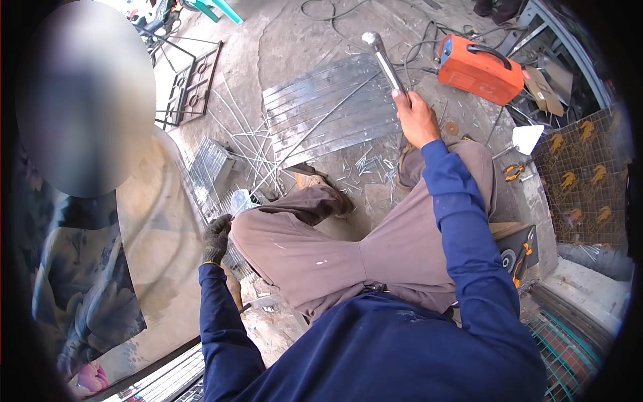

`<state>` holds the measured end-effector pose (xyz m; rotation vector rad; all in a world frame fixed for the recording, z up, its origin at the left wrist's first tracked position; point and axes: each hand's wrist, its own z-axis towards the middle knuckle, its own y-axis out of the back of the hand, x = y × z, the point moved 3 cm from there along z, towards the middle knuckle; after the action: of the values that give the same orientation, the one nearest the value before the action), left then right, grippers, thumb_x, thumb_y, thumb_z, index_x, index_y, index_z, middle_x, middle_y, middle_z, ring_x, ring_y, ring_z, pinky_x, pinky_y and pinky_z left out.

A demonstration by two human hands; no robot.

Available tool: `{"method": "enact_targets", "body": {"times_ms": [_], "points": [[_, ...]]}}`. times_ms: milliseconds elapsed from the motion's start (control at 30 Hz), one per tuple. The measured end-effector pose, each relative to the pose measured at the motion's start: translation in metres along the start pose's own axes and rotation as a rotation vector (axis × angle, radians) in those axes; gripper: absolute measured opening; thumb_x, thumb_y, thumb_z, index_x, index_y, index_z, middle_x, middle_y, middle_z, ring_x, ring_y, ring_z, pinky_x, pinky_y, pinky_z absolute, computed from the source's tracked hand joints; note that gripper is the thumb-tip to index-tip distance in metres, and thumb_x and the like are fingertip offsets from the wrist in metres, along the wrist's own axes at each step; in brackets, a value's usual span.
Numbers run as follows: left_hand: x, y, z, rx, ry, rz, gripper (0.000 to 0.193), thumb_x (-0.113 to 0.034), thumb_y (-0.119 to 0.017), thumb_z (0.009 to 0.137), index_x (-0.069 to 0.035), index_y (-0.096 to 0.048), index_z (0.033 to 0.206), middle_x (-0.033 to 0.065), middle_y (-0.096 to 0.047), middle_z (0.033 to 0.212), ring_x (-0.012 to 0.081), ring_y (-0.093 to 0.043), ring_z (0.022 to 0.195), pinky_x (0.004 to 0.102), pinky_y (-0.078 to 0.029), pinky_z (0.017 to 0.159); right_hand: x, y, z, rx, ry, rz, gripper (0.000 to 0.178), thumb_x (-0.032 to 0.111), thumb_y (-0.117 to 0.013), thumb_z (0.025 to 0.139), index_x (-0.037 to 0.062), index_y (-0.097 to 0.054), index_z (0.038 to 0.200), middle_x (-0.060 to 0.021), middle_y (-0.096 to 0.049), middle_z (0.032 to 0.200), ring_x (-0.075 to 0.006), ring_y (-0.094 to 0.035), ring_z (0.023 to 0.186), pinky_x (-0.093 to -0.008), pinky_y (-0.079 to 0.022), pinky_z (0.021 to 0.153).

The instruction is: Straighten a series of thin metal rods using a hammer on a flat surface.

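My bare right hand (418, 119) is raised above my right knee, closed around the lower end of a hammer (387, 65). The hammer has a shiny metal handle, and its rounded head points up and away from me. Beside my left knee hangs my left hand (216, 238) in a dark knitted glove. Its fingers are curled, and what they hold, if anything, is too small to name. Past my feet lies a grey panel of metal strips (325, 100), with a thin rod resting across it. Short metal pieces (368, 164) are scattered between my shoes and the panel.
An orange welding machine (479, 70) with cables stands at the far right. Bundled metal tubes (209, 164) and loose rods lie at left. Orange-handled pliers (514, 172) sit by a patterned brown board (583, 181). A person in patterned clothing (80, 281) is close at left.
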<state>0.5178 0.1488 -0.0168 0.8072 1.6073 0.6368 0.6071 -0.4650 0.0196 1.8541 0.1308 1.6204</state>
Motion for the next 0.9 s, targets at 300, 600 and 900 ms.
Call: {"method": "enact_targets", "body": {"times_ms": [300,600,900], "points": [[0.001,-0.004,0.001,0.018,-0.028,0.044,0.023,-0.011,-0.067,0.093,-0.005,-0.071,0.115,0.0102,-0.071,0.107,0.0194,-0.065,0.102,0.0333,-0.050,0.092,0.002,0.002,-0.014,-0.015,0.063,0.011,0.053,0.054,-0.051,0.098,0.0038,-0.062,0.088,-0.0060,-0.062,0.069,-0.0180,-0.061,0.064,-0.0338,-0.047,0.063],[0.002,-0.008,0.001,0.054,0.044,-0.133,0.025,-0.012,-0.066,0.092,-0.004,-0.070,0.116,0.0118,-0.071,0.109,0.0226,-0.066,0.103,0.0344,-0.050,0.093,-0.003,-0.021,-0.024,0.195,-0.010,-0.046,0.054,0.056,-0.048,0.098,0.0029,-0.059,0.092,-0.0222,-0.065,0.081,-0.0433,-0.063,0.082,-0.0489,-0.047,0.073],[-0.008,-0.011,0.006,0.096,0.041,-0.076,0.026,-0.012,-0.065,0.092,-0.002,-0.069,0.116,0.0122,-0.070,0.111,0.0230,-0.064,0.110,0.0346,-0.048,0.097,0.010,-0.014,-0.032,0.194,-0.034,0.137,0.055,0.054,-0.048,0.098,0.0015,-0.058,0.088,-0.0190,-0.063,0.075,-0.0411,-0.062,0.077,-0.0467,-0.047,0.072]]}}
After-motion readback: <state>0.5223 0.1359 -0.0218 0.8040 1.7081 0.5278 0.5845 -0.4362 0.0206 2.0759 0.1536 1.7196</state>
